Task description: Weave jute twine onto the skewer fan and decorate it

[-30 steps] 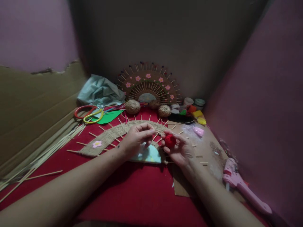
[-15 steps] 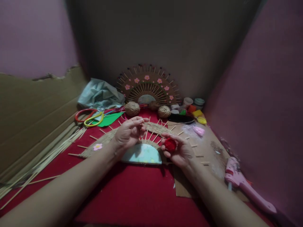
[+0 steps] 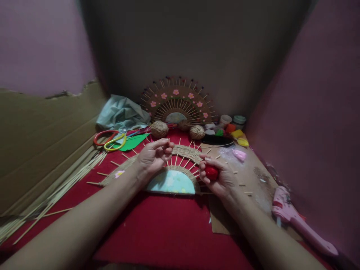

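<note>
My left hand [image 3: 156, 156] is raised over the middle of a half-round fan of sticks and twine. Its fingertips are pinched together; whatever they hold is too small to make out. My right hand [image 3: 221, 176] curls around a small, shiny red round thing [image 3: 211, 173], whose kind is unclear, near the fan's right side. The fan lies flat, with a woven twine band [image 3: 187, 151], a pale blue half-disc [image 3: 171, 182] at its base and a pink flower [image 3: 119, 174] on its left part. My hands and forearms hide parts of it.
A finished-looking flowered fan [image 3: 176, 98] leans at the back behind twine balls [image 3: 159, 129]. Scissors [image 3: 115, 141], green sheet [image 3: 135, 142] and thin sticks [image 3: 64, 183] lie left. Right are a pink clay lump [image 3: 239, 155], cardboard [image 3: 225, 217] and a pink glue gun [image 3: 292, 215].
My right hand has turned, so the red thing shows its side rather than its round face. My left fingertips are drawn closer together. The whole view has shifted slightly.
</note>
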### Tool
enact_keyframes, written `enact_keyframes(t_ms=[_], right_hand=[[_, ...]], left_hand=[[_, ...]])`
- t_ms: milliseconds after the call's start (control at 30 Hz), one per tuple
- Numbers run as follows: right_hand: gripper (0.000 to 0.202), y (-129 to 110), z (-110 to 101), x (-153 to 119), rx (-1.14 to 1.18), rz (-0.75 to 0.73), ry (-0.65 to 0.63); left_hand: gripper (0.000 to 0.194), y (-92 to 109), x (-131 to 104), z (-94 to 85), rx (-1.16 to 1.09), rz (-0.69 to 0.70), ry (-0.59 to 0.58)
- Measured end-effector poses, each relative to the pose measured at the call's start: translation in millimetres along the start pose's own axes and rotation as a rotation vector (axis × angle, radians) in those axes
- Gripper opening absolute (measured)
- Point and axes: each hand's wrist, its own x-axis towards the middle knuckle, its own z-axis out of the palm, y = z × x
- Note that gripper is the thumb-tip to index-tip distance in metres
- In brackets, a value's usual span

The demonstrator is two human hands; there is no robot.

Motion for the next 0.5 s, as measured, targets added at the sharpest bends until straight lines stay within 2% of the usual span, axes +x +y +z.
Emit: enact_keyframes(t_ms=[100,167,267,367,433,500], right_hand=[[0.022,-3.4,1.7,-1.8,0.011,-0.043,0.024],[0.022,-4.8,3.2,-3.3,0.008,-0.065,0.037],[0.023,-5.1,5.8,-5.3,-0.022,-0.091,0.036],[0.025,-3.9,8.0,-6.2,-0.086,-0.119,0.031],[0.027,-2.5,8.7,-5.9,-0.141,-0.154,0.035],[0.027,-0.4,9.1,-5.0,-0.22,-0.177,0.052]], left_hand=[[0.011,-2.3,0.4,-1.1,0.106,0.034,-0.051],[0.019,-2.7,0.1,-2.4,0.312,0.123,-0.137],[0.022,-3.4,-1.8,-4.5,0.865,0.428,-0.26],[0.014,-5.0,-4.8,-5.6,1.317,0.683,-0.309],[0.013,-4.2,-5.2,-6.2,1.422,0.739,-0.313],[0.014,-0.3,-3.3,-7.1,1.404,0.762,-0.294]])
